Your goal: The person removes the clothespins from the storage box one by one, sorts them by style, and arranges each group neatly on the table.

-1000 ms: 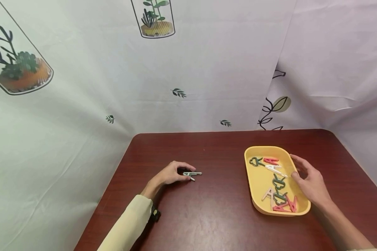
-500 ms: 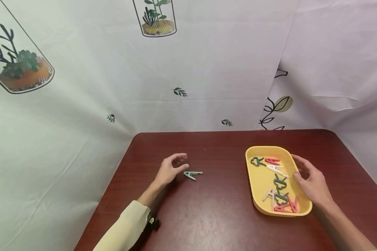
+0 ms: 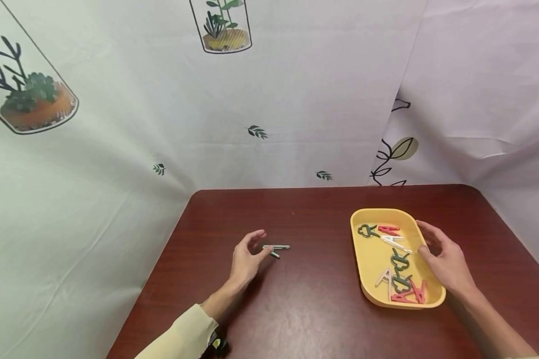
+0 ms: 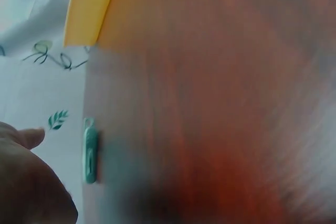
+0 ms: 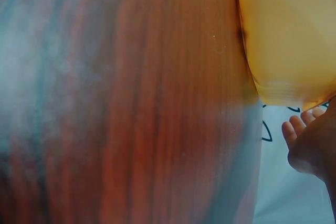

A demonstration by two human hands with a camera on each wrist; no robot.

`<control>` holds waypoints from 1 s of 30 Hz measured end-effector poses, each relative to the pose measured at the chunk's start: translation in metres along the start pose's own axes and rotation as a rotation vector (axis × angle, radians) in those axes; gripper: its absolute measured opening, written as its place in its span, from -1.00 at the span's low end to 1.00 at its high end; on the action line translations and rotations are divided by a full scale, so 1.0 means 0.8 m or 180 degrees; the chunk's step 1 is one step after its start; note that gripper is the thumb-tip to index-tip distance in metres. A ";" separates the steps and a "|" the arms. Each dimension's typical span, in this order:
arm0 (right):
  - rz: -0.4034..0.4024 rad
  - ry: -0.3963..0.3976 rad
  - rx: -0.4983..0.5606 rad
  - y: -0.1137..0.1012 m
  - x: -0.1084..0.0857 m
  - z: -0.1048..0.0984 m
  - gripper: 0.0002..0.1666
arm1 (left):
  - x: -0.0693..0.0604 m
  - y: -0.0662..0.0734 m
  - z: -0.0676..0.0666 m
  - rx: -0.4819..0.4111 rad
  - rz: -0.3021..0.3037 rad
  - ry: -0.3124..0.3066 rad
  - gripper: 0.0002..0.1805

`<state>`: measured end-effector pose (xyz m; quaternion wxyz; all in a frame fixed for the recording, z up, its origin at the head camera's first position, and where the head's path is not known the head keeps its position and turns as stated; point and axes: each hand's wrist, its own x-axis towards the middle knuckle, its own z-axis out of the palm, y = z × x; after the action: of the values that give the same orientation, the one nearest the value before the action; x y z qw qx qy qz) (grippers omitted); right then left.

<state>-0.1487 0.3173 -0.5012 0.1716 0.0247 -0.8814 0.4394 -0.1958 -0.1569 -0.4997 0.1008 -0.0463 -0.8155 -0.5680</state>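
A pale green clothespin [image 3: 280, 247] lies on the table, left of the middle. My left hand [image 3: 244, 262] hovers beside it, thumb and fingers apart, the thumb covering part of the pin in the head view. From the left wrist, a gap shows between the hand [image 4: 31, 177] and the clothespin [image 4: 90, 153]. On the right, my right hand [image 3: 449, 264] holds the rim of a yellow plastic tray [image 3: 370, 264], thumb over the edge and fingers along the outer wall. Inside the tray are several clothespins: dark green, red, a white one [image 3: 392, 240] and a pale pink one [image 3: 386, 279].
The brown wooden table [image 3: 305, 309] has rounded far corners. A pale fabric backdrop [image 3: 296, 99] with plant prints stands behind it and along the sides. A small black object [image 3: 219, 345] shows by the left sleeve.
My left hand let go of the green clothespin, drew back and up, then came down again near it. The pin stays on the table. The right hand still holds the tray.
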 end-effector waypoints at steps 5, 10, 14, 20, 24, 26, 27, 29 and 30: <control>0.0012 0.0019 -0.0009 -0.002 0.000 0.001 -0.32 | -0.010 -0.006 0.006 0.0043 0.0008 0.0135 -0.39; 0.0015 -0.0001 -0.0013 0.000 0.001 0.001 -0.32 | -0.018 -0.014 0.014 0.0202 0.0055 0.0206 -0.37; 0.0017 -0.0010 -0.0005 0.000 0.000 0.001 -0.32 | -0.022 -0.019 0.023 0.0339 0.0058 0.0278 -0.34; 0.0025 -0.0008 0.0009 0.000 0.000 0.000 -0.32 | -0.024 -0.021 0.032 0.0583 -0.0006 0.0345 -0.30; 0.0034 -0.0014 0.0015 0.001 0.000 0.000 -0.31 | -0.023 -0.020 0.034 0.0731 0.0008 0.0323 -0.27; 0.0036 -0.0024 0.0018 0.001 0.000 0.000 -0.31 | -0.023 -0.020 0.035 0.0787 0.0036 0.0311 -0.26; 0.0036 -0.0030 0.0026 0.001 0.000 0.000 -0.31 | -0.023 -0.020 0.035 0.0814 0.0054 0.0307 -0.26; 0.0040 -0.0033 0.0033 0.001 0.000 0.000 -0.31 | -0.022 -0.021 0.035 0.0882 0.0109 0.0313 -0.26; 0.0039 -0.0033 0.0035 0.001 0.000 0.000 -0.31 | -0.022 -0.023 0.035 0.0906 0.0134 0.0314 -0.27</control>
<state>-0.1490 0.3177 -0.5022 0.1642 0.0226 -0.8800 0.4451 -0.1854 -0.1361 -0.5295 0.1582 -0.0207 -0.8807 -0.4460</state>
